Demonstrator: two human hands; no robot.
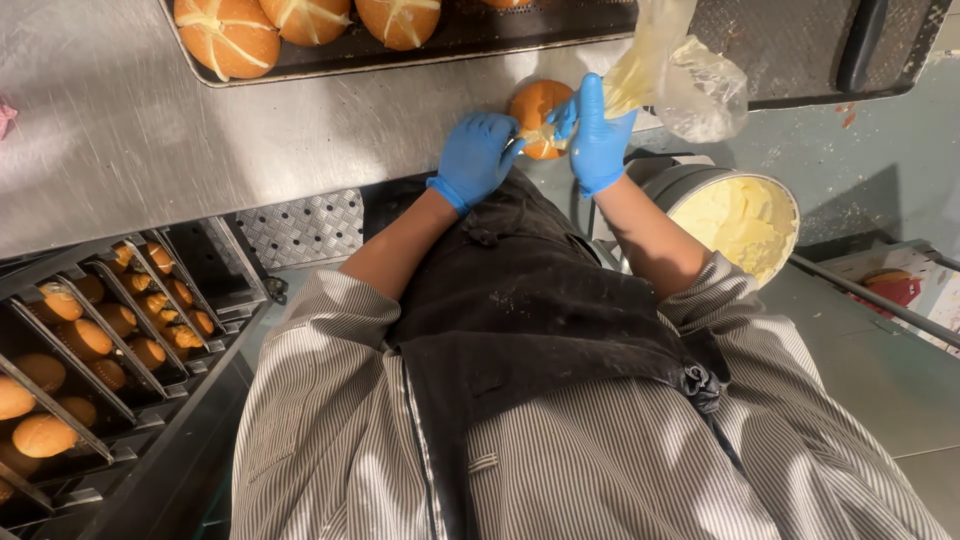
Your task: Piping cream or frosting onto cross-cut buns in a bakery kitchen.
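Nearest the camera hang the person's grey striped shirt (600, 450) and dark flour-dusted apron (520, 320). At nine o'clock stands a metal rack of trays (90, 340) loaded with golden buns. At three o'clock sits a round metal tub of pale yellow cream (745, 215).

Further out, on the steel worktable (150, 130), the left hand (476, 155) in a blue glove curls its fingers against the round orange-brown bun (535, 100), steadying it from the eight o'clock side. The right hand (598, 135), also blue-gloved, is clenched around the clear plastic piping bag (670, 70) of yellow cream, whose tip meets the bun's near edge.

At twelve o'clock lies a dark baking tray (470, 35) carrying cross-marked orange buns (228, 35).
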